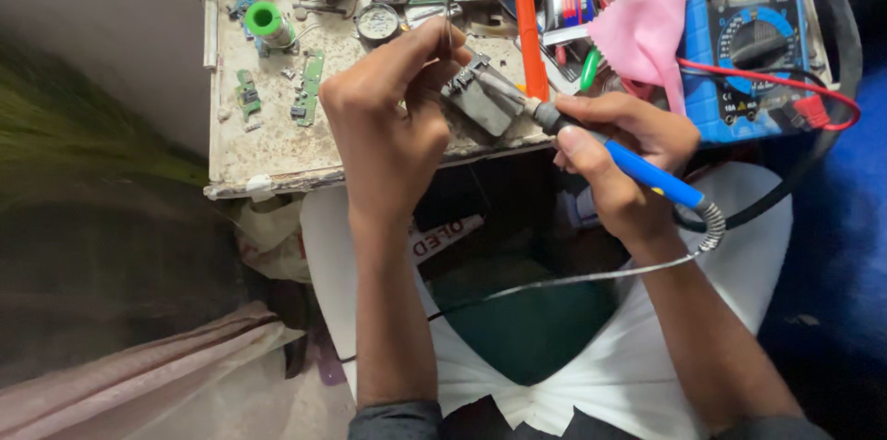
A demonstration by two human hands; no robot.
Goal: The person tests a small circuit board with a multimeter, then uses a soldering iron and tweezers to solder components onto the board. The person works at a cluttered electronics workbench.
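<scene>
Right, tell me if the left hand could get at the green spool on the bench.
Probably yes. The left hand pinches a thin wire over the bench, and the green spool stands up and to its left with only small circuit boards lying between. It would have to drop the wire first.

The soldering iron (pixel 637 167) has a smooth blue plastic handle. Near it, the worktable (pixel 277 149) looks rough, dusty and matt. The pink cloth (pixel 647 29) looks soft.
</scene>
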